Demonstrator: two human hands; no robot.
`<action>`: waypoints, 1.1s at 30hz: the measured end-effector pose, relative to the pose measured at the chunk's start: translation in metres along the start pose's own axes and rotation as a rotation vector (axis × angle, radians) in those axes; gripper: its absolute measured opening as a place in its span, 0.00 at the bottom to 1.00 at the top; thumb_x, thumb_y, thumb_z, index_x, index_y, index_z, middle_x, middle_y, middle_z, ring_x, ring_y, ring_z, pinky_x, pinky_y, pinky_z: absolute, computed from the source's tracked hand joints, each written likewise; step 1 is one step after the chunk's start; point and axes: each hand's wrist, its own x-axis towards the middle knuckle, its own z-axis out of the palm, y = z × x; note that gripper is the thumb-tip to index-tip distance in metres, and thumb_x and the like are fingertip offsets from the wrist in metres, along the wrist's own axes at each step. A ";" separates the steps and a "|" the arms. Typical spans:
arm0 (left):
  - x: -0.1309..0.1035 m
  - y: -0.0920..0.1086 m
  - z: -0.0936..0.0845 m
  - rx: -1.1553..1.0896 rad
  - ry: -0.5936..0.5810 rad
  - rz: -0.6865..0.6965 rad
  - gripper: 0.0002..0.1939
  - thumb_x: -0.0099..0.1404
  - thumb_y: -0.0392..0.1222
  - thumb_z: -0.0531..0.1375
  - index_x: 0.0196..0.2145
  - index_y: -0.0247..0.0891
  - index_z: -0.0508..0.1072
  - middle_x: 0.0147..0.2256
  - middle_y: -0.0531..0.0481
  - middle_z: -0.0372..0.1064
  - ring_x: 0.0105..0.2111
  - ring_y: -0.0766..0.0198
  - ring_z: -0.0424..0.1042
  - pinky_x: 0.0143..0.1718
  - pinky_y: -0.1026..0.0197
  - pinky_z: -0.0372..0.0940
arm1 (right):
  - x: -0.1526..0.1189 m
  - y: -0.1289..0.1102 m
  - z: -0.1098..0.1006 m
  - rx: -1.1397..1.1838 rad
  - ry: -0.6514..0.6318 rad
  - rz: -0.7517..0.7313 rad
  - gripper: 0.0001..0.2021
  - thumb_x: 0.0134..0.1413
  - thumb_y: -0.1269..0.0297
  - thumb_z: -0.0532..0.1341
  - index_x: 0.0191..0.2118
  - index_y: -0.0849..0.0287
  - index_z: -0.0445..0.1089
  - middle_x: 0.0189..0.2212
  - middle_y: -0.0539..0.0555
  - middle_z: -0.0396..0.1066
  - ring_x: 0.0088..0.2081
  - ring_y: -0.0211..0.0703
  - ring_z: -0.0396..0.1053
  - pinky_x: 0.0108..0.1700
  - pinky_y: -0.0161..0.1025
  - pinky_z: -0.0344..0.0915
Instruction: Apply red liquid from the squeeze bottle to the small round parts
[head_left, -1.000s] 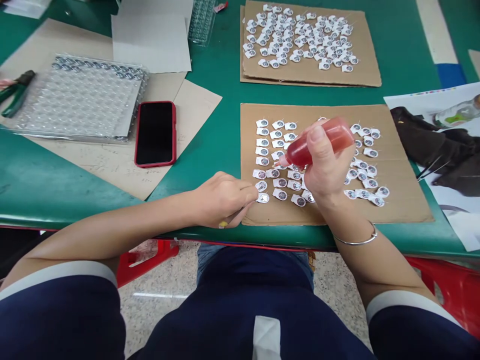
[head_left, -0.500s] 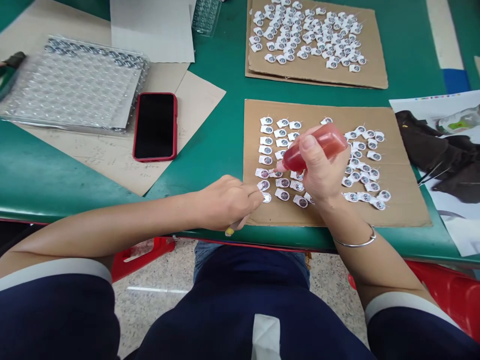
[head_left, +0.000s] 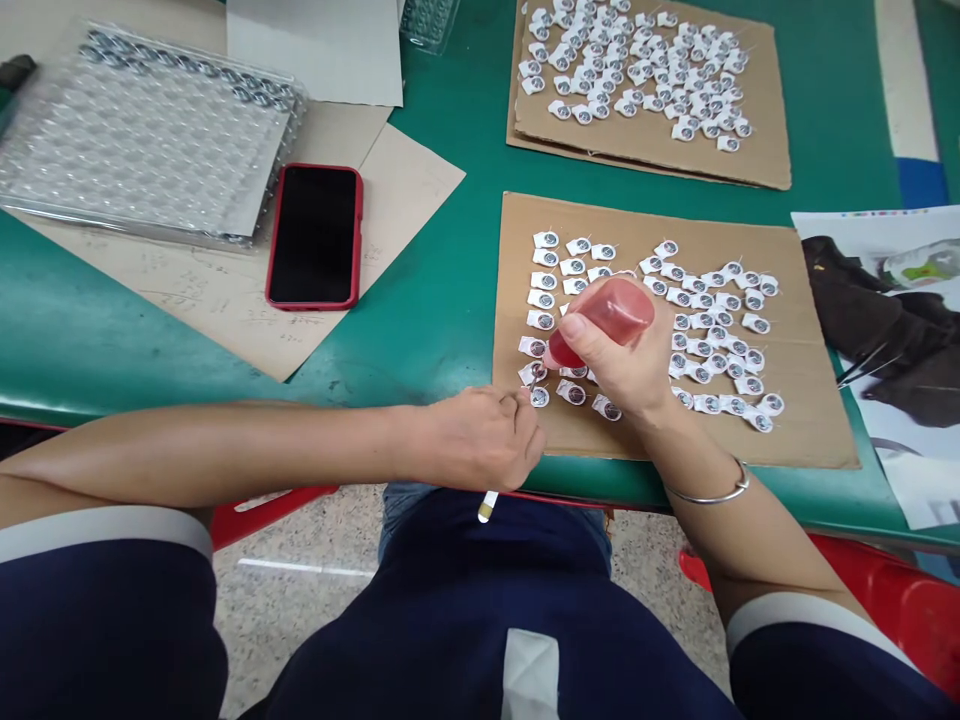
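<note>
My right hand (head_left: 626, 365) is wrapped round a red squeeze bottle (head_left: 611, 318), tilted with its nozzle down to the left, over the left column of small white tags with round dark-printed faces (head_left: 545, 320). The nozzle tip is close to a tag near the column's lower end. At the cardboard's near left corner, my left hand (head_left: 487, 435) is closed on a thin white stick-like tool (head_left: 487, 505) with a yellowish band near its end. Its other end is mostly hidden by the fingers. The tags lie in rows on the cardboard sheet (head_left: 810, 400).
Behind lies a second cardboard stack (head_left: 645, 155) covered with similar tags. To the left are a red-cased phone (head_left: 313, 237), papers (head_left: 405, 170) and a clear plastic tray (head_left: 150, 140). Dark cloth and tweezers (head_left: 862, 365) lie on a printed sheet (head_left: 900, 470) at right.
The bottle's nozzle has shifted down the left column to a nearer tag, and the bottle is tipped more steeply. My left hand has moved slightly right and nearer my body. The view has shifted slightly.
</note>
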 end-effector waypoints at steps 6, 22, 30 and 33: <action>0.001 0.001 -0.001 0.010 0.023 -0.001 0.09 0.59 0.29 0.50 0.26 0.30 0.69 0.25 0.39 0.72 0.21 0.60 0.71 0.15 0.63 0.63 | 0.000 -0.001 0.001 -0.031 -0.014 0.026 0.12 0.43 0.54 0.64 0.29 0.56 0.65 0.23 0.48 0.66 0.26 0.39 0.67 0.29 0.43 0.67; 0.001 -0.002 -0.002 -0.015 0.004 0.004 0.08 0.59 0.28 0.51 0.26 0.29 0.68 0.25 0.39 0.71 0.21 0.61 0.71 0.16 0.63 0.63 | 0.000 -0.001 0.001 -0.037 0.016 0.040 0.12 0.41 0.56 0.65 0.29 0.57 0.65 0.25 0.49 0.67 0.27 0.38 0.66 0.33 0.44 0.66; 0.001 -0.002 -0.004 -0.023 -0.009 0.003 0.08 0.59 0.27 0.51 0.26 0.29 0.67 0.23 0.42 0.71 0.22 0.61 0.71 0.17 0.64 0.64 | 0.001 0.001 0.003 -0.005 0.037 0.036 0.13 0.42 0.54 0.64 0.29 0.57 0.64 0.22 0.48 0.64 0.27 0.37 0.66 0.31 0.42 0.67; 0.001 -0.002 -0.004 -0.023 -0.013 -0.004 0.08 0.59 0.27 0.50 0.27 0.29 0.67 0.24 0.42 0.71 0.22 0.62 0.71 0.17 0.64 0.64 | 0.002 0.002 0.004 -0.003 0.074 0.002 0.13 0.42 0.54 0.64 0.29 0.57 0.64 0.23 0.48 0.64 0.30 0.40 0.67 0.33 0.44 0.68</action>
